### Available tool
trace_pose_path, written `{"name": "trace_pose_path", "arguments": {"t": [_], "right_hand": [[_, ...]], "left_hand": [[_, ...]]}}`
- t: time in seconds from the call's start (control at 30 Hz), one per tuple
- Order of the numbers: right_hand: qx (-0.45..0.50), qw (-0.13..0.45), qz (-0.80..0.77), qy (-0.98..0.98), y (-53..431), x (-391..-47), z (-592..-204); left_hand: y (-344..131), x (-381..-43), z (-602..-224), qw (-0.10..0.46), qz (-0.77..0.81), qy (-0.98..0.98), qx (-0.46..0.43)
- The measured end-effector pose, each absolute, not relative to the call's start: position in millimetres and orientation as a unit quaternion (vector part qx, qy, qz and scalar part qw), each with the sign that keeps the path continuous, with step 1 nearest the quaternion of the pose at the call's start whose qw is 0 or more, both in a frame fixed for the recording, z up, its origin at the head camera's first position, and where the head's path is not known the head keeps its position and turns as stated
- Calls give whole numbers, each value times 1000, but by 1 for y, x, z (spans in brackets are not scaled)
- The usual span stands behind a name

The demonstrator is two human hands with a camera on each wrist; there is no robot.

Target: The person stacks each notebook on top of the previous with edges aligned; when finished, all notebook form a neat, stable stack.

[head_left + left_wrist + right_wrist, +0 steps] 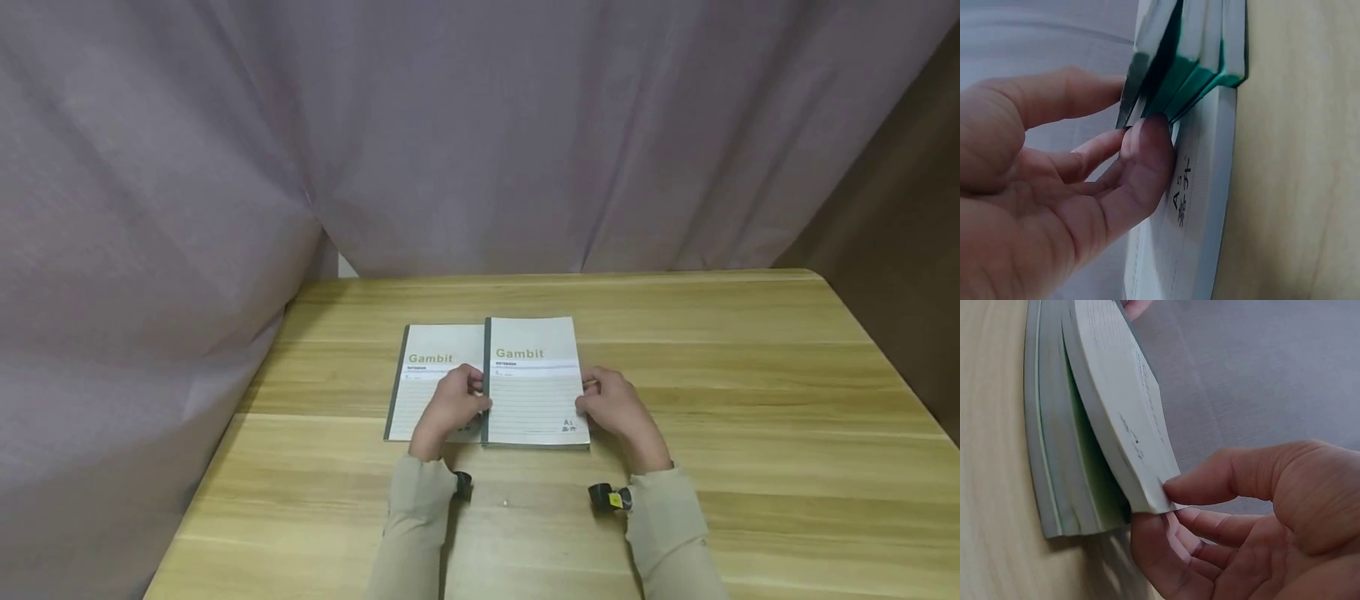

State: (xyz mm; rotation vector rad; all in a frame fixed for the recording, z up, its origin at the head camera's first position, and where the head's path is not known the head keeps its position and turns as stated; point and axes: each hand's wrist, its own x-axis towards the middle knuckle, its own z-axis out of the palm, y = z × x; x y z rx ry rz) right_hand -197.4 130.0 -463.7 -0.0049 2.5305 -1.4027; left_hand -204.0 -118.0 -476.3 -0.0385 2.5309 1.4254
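A stack of notebooks [534,417] with pale covers and dark spines lies on the table. My right hand [617,406] pinches the top notebook [1107,369] at its right edge, thumb on the cover and fingers beneath. That edge is lifted, with a gap over the notebooks [1063,444] below. On the spine side, my left hand [452,402] holds the same top notebook, its thumb at the spine and fingers under it. In the left wrist view the spines [1172,81] fan apart. Another notebook [431,408] lies flat at the left, partly covered by my left hand.
The wooden table [750,400] extends around the notebooks. A grey-purple curtain [465,133] hangs behind its far edge and along the left side. Dark wrist cameras [600,497] sit at both sleeves.
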Motion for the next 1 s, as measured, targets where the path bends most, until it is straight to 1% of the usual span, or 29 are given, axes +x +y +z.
{"name": "trace_pose_path", "arguments": {"t": [0.4,0.77,1.0], "right_hand": [[14,112,-450,886,136,-193,-464],[19,122,-446,886,136,-193,-466],[8,98,-419,903,136,-193,-464]], "left_hand": [[-114,-198,-477,106,445,889,4],[-114,-197,-474,113,438,892,0],[-116,-196,-472,105,466,879,12]]}}
